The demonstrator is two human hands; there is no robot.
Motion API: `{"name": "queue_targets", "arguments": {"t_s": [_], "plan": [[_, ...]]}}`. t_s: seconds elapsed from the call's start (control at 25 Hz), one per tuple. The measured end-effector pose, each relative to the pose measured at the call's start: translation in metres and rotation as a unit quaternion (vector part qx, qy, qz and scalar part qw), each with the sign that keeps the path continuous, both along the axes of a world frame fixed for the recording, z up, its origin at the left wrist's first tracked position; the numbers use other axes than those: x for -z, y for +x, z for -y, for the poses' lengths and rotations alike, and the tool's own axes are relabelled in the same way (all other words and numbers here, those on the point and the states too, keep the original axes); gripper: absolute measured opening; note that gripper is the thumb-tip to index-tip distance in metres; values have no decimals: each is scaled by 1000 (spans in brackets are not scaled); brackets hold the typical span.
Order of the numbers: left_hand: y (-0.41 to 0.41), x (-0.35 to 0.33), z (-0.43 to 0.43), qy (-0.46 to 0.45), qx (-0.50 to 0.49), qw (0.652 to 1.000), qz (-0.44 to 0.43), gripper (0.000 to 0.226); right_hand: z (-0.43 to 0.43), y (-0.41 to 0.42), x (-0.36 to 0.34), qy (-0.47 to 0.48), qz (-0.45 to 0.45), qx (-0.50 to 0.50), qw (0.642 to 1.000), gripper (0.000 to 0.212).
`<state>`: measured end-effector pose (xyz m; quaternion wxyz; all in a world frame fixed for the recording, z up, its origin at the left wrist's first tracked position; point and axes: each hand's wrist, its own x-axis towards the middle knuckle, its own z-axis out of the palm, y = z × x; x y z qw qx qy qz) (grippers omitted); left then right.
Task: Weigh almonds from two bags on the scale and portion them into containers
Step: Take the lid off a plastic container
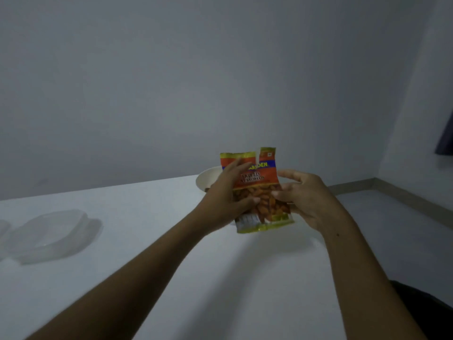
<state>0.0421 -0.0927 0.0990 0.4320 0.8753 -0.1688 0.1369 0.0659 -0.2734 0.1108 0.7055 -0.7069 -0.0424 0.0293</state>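
An orange and yellow bag of almonds (pixel 260 182) is held upright above the white table (pixel 147 241). Its top seam is torn partway down near the middle. My left hand (pixel 226 195) grips the bag's left side, thumb on the front over the almond window. My right hand (pixel 304 197) grips its right side, fingers curled around the edge. Behind the bag, a white bowl (pixel 208 179) stands at the table's far edge, mostly hidden by my left hand. Clear plastic containers (pixel 51 234) lie at the table's left. No scale shows.
A grey wall rises behind the table. To the right the floor (pixel 404 217) and a skirting board show past the table edge. A dark curtain edge (pixel 446 138) hangs at far right. Dark clothing (pixel 421 307) shows at bottom right.
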Motion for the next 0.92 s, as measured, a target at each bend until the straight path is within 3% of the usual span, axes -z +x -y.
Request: {"name": "queue_targets", "arguments": {"t_s": [0.2, 0.36, 0.56, 0.76, 0.92], "plan": [[-49, 44, 64, 32, 16, 999, -22, 83, 42, -45, 53, -97, -33, 117, 988, 45], [-77, 84, 95, 70, 5, 995, -74, 73, 57, -84, 87, -183, -26, 179, 966, 40], [-86, 110, 100, 267, -74, 960, -50, 70, 59, -98, 100, -273, 31, 215, 937, 43], [-89, 119, 101, 362, -34, 931, -44, 64, 55, -91, 106, -442, 133, 129, 878, 52], [-86, 118, 98, 383, -18, 922, -48, 60, 52, -72, 103, -604, 103, -48, 789, 77]]}}
